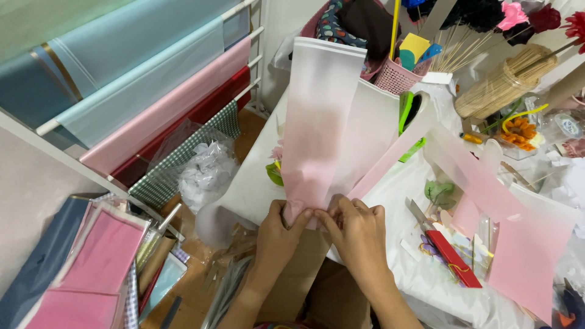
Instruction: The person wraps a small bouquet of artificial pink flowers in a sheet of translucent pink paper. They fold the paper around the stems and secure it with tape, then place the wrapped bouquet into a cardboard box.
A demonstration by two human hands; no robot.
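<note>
Presently I see my left hand [278, 234] and right hand [356, 231] pinching the gathered base of the pink wrapping sheet [317, 122] over the white table [250, 189].

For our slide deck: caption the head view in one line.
Both hands pinch the base of a pink-and-white wrapping sheet over a cluttered craft table.

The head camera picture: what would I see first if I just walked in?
A tall pink-and-white wrapping sheet stands at the centre, pinched at its bottom by the left hand and right hand. Left of it, coloured paper rolls hang on a rack; at top right lies a bundle of wooden sticks.
</note>
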